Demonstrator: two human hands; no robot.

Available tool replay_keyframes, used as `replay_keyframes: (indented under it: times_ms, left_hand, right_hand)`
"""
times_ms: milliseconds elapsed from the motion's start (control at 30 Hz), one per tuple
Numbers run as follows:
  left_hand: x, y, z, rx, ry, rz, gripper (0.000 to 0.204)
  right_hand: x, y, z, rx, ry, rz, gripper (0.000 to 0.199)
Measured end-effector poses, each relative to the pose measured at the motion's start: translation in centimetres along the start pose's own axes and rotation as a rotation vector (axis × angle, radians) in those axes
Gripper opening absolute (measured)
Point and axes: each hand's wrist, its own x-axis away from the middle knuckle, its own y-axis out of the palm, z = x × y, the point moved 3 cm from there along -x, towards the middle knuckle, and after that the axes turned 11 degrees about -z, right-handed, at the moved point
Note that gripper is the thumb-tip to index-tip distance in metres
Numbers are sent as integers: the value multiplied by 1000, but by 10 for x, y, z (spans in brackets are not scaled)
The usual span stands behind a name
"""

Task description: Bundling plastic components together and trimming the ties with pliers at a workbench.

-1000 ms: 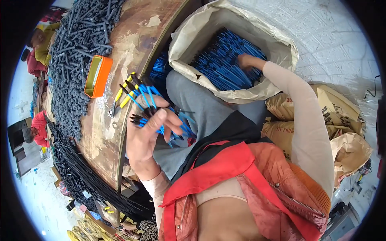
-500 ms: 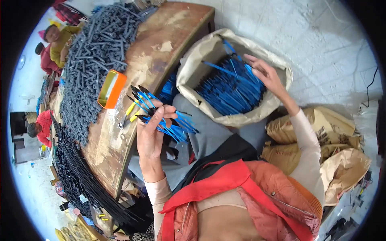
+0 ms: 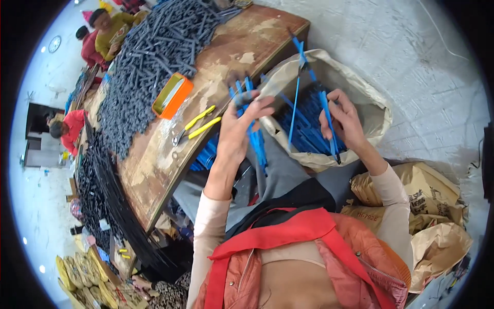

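Observation:
My left hand (image 3: 239, 123) is closed around a bundle of thin blue sticks with black ends (image 3: 257, 148), held between the table edge and the sack. Over the sack, my right hand (image 3: 346, 122) pinches a few blue sticks (image 3: 324, 100) that stand upright, partly smeared by motion; how many I cannot tell. Another blue stick (image 3: 295, 105) slants beside them. Below lies a heap of such sticks (image 3: 309, 135) inside the open cream-coloured sack (image 3: 378, 98). The palm and fingers hide the middle of the left bundle.
On the worn wooden table (image 3: 247, 38) lie yellow-handled pliers (image 3: 203, 122), an orange box (image 3: 175, 97), a big heap of grey tubular parts (image 3: 149, 67) and long black strips (image 3: 116, 198). Brown paper sacks (image 3: 406, 188) stand at right. Other people (image 3: 110, 31) are at the table's far side.
My left hand has moved right and up with its bundle, toward the sack. My right hand, open before, now pinches sticks and lifts them above the heap. The view has shifted slightly.

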Motion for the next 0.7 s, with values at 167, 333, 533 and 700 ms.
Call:
replay_keyframes:
  times_ms: [167, 333, 533, 700]
  left_hand:
    - [-6, 29, 7, -182, 103, 29, 21]
    - [47, -2, 17, -202, 107, 192, 19]
    - [130, -1, 66, -65, 35, -125, 25]
    - [143, 15, 70, -11, -117, -192, 22]
  right_hand:
    - [10, 50, 28, 103, 227, -108, 8]
    - [-38, 27, 34, 766, -73, -379, 31]
    - [-75, -170, 121, 1589, 731, -244, 39]
    - [-56, -203, 230, 1629, 906, -276, 56]
